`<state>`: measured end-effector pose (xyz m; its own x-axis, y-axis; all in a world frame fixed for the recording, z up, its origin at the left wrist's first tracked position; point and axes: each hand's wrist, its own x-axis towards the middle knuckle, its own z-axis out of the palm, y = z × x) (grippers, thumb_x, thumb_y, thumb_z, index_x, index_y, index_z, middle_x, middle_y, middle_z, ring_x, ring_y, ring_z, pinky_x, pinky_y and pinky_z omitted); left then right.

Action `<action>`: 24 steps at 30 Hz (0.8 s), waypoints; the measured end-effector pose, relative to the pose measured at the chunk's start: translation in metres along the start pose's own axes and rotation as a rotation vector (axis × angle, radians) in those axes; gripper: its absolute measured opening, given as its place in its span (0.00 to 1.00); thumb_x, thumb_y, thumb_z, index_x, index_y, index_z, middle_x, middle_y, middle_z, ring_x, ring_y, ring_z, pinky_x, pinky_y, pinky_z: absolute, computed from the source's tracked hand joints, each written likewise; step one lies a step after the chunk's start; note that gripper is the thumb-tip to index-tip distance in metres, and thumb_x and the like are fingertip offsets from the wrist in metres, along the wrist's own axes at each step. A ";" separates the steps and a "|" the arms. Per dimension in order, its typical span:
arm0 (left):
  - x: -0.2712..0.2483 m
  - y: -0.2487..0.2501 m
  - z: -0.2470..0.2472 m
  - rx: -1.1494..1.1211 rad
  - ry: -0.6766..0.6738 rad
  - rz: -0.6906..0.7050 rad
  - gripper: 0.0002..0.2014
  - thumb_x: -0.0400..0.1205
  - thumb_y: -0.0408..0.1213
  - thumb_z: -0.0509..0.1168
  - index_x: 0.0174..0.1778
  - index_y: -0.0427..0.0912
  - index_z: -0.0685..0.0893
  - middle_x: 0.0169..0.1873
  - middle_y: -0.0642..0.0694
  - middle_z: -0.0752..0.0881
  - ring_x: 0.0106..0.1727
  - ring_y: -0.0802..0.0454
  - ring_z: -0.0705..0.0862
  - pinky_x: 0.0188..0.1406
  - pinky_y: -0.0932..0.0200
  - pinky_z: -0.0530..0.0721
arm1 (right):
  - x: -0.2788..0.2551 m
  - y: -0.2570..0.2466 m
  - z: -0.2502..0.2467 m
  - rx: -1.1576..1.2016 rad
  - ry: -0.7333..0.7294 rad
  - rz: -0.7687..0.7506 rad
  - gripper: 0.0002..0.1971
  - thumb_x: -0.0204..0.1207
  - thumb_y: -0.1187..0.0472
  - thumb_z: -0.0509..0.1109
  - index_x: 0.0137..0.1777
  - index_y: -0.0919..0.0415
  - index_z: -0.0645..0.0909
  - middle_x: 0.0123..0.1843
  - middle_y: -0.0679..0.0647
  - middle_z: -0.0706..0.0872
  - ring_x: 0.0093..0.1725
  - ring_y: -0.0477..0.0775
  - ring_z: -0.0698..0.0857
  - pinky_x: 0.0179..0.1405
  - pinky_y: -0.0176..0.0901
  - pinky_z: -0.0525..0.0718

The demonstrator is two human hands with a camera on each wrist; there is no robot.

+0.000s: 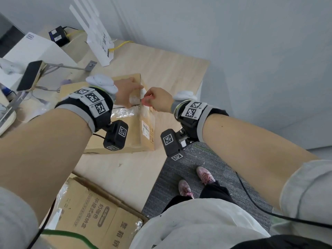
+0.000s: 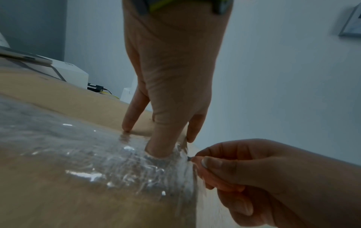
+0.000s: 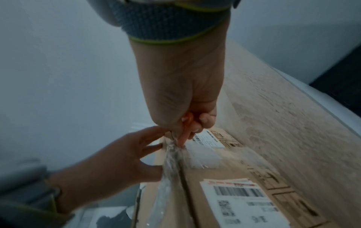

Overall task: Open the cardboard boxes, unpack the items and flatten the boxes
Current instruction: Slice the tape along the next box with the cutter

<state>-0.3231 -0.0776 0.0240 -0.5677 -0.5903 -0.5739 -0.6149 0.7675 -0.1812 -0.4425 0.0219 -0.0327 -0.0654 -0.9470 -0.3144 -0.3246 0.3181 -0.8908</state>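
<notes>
Your left hand (image 1: 126,90) lay flat, fingers straight, pressing the taped box (image 1: 125,121) on the table (image 1: 170,69). Your right hand (image 1: 158,101) gripped an orange cutter (image 3: 185,131), tip down at the box's upper edge, on the tape seam (image 3: 171,162).

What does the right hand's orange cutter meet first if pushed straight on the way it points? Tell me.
Most likely the clear tape at the top edge of the cardboard box. The right hand aims the orange cutter at it, beside the left hand. Whether they touch is unclear.
</notes>
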 end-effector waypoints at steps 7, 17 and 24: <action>0.003 -0.003 0.006 -0.005 0.007 0.004 0.46 0.72 0.38 0.77 0.83 0.46 0.58 0.76 0.42 0.63 0.67 0.40 0.77 0.64 0.49 0.78 | -0.005 -0.005 -0.004 -0.099 -0.082 -0.003 0.13 0.80 0.64 0.62 0.54 0.76 0.81 0.38 0.59 0.79 0.32 0.54 0.76 0.24 0.36 0.74; 0.004 -0.003 0.009 -0.042 0.032 0.011 0.44 0.74 0.49 0.73 0.83 0.46 0.58 0.76 0.43 0.66 0.70 0.40 0.75 0.66 0.48 0.76 | -0.016 -0.010 -0.011 -0.170 -0.181 -0.029 0.07 0.81 0.63 0.64 0.49 0.65 0.82 0.35 0.59 0.81 0.27 0.50 0.76 0.26 0.36 0.76; -0.016 -0.008 0.019 -0.186 0.129 -0.028 0.37 0.71 0.53 0.72 0.75 0.57 0.64 0.70 0.50 0.74 0.62 0.43 0.80 0.57 0.43 0.82 | -0.019 -0.022 -0.020 -0.045 0.148 -0.016 0.08 0.77 0.56 0.68 0.52 0.59 0.77 0.29 0.48 0.81 0.21 0.42 0.79 0.21 0.28 0.73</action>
<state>-0.2989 -0.0693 0.0198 -0.6070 -0.6468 -0.4617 -0.7147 0.6983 -0.0386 -0.4530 0.0319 -0.0005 -0.1969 -0.9492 -0.2454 -0.3689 0.3036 -0.8785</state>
